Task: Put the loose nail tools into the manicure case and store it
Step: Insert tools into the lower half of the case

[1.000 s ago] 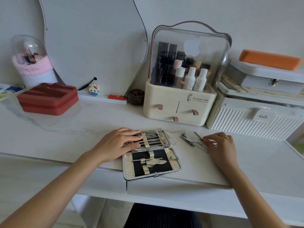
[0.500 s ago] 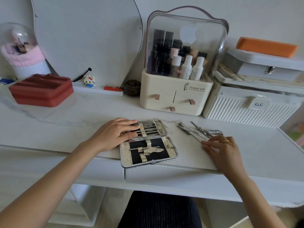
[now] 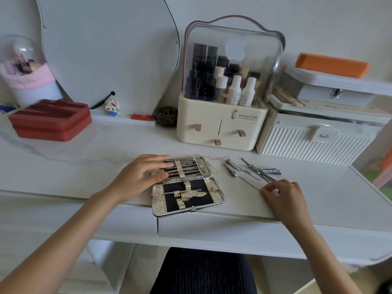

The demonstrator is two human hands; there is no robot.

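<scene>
An open silver manicure case [image 3: 157,198] lies near the white table's front edge. Its far half holds a row of metal tools, and its near black half holds one or two. My left hand [image 3: 140,177] rests flat on the far half's left side, fingers straight. To the right of the case lie loose tools: a nail clipper [image 3: 230,169], a crossed scissor-like tool [image 3: 257,172], a second clipper [image 3: 271,171] and a thin metal pick [image 3: 249,183]. My right hand [image 3: 284,196] has its fingers curled, and thumb and forefinger pinch the pick's near end.
A cream cosmetics organiser [image 3: 220,128] with small drawers stands behind the case. To its right is a white ribbed box [image 3: 314,145] with another box and an orange item stacked on it. A red zip case [image 3: 51,119] sits at the far left, by a mirror [image 3: 106,49].
My right hand has drawn back from over the loose tools to the near end of the thin pick. My left hand has stayed on the case. The view has shifted slightly.
</scene>
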